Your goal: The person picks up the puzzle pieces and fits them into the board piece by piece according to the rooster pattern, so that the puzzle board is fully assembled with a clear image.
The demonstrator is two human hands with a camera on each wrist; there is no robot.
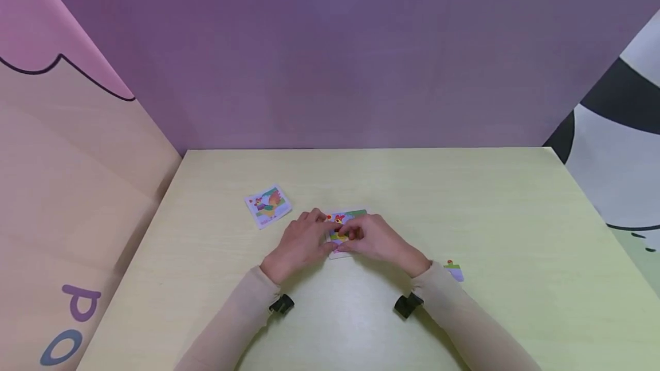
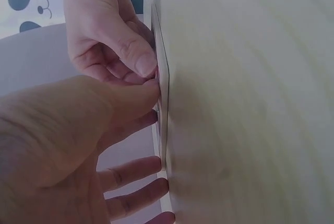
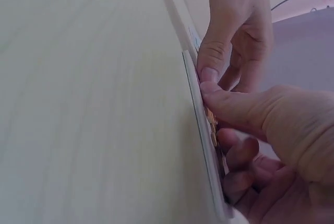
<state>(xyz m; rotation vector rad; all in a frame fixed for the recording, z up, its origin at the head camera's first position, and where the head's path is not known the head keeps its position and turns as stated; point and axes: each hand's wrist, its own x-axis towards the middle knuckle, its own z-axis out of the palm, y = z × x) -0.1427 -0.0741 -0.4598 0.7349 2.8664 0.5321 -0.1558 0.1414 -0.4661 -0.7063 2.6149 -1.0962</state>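
A small picture puzzle board [image 1: 357, 214] lies at the middle of the pale yellow-green table [image 1: 361, 176], mostly covered by both hands. My left hand [image 1: 315, 227] rests on its left side, thumb pressing the board's edge [image 2: 163, 125] and fingers [image 2: 136, 167] spread fairly straight. My right hand [image 1: 357, 233] sits on the right side with curled fingers; its thumb [image 2: 140, 58] and a finger seem to pinch a small puzzle piece against the board [image 3: 202, 130]. The two thumbs meet there. The piece itself is almost hidden.
A finished picture card [image 1: 268, 206] with a bird lies left of the hands. One loose puzzle piece [image 1: 454, 270] sits beside my right sleeve. Purple and patterned screens wall the table at the back and both sides.
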